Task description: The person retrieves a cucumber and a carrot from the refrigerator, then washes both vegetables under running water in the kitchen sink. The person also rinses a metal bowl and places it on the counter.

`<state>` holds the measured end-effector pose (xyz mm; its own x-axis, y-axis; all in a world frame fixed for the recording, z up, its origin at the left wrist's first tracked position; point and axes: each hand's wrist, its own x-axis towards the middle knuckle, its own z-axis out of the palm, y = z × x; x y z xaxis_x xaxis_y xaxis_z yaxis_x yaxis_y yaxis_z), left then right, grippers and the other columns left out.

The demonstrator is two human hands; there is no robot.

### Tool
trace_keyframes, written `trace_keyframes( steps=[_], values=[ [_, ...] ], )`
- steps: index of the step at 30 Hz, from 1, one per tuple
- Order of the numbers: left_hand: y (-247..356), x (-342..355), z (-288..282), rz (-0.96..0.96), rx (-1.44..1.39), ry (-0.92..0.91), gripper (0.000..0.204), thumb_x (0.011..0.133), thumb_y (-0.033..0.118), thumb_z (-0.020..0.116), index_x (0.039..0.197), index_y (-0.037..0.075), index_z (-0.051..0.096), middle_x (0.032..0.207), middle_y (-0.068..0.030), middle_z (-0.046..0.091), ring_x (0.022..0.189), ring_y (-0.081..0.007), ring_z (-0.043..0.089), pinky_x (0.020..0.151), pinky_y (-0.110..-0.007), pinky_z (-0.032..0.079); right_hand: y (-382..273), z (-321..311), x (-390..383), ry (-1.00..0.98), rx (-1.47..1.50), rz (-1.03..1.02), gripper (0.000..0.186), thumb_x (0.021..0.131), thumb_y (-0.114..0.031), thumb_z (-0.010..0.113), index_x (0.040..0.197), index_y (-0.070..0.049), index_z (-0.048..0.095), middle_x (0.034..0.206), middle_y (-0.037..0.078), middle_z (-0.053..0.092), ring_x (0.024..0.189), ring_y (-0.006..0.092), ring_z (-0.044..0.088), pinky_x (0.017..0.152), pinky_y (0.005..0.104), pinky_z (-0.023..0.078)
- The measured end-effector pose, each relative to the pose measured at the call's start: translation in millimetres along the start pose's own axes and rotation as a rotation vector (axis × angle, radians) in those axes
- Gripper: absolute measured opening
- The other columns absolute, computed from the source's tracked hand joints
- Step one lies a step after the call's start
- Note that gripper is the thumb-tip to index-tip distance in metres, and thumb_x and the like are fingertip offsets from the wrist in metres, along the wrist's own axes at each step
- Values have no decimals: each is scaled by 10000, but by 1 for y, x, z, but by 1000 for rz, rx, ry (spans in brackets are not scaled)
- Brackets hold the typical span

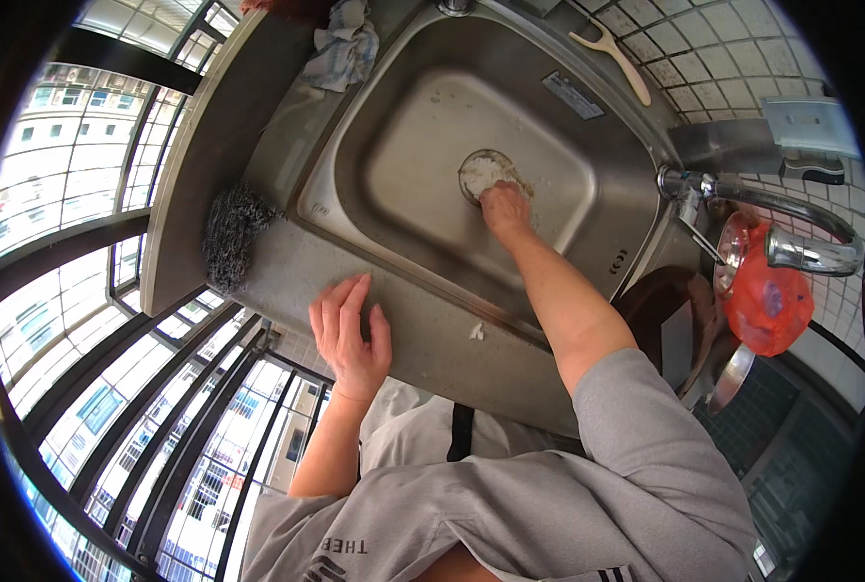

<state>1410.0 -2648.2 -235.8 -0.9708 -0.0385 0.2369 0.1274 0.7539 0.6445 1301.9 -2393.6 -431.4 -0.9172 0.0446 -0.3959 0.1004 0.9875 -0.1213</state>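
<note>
My right hand point(505, 208) reaches down into the metal sink point(423, 126), its fingers drawn together at the round drain point(464, 184). Pale, soggy-looking scraps point(484, 172) lie in the drain beside the fingertips. What the fingers pinch, if anything, is hidden under the hand. My left hand point(347, 330) rests on the sink's near metal ledge with its fingers stretched out and the thumb apart. Nothing is held in it. A small white scrap point(477, 332) lies on the same ledge, to the right of that hand.
A dark steel-wool-like scouring clump point(234, 238) sits on the left ledge. Behind it lies a crumpled checked cloth point(343, 47). The chrome faucet point(757, 199) stands at the right, near a red plastic bag point(770, 301) and a dark pan point(670, 315). A pale forked stick point(615, 60) lies along the far rim.
</note>
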Motion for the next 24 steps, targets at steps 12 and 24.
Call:
trace_keyframes(
  steps=[12,24],
  values=[
    [2,2,0,8,-3,7,332,701,-32,590,1028,17,620,1032,-116,606,937,-312,540,854,-379,427,-2,-16,5,-302,-26,0,254,793,-160,483,930,-61,672,1010,186,643,968,338,608,841,423,480],
    [1,1,1,-4,16,20,318,704,-40,584,1014,18,627,1020,-116,609,935,-308,545,848,-376,430,10,-3,-5,-94,-33,-130,184,793,-158,532,897,-69,655,826,191,657,800,351,642,727,461,508]
  ],
)
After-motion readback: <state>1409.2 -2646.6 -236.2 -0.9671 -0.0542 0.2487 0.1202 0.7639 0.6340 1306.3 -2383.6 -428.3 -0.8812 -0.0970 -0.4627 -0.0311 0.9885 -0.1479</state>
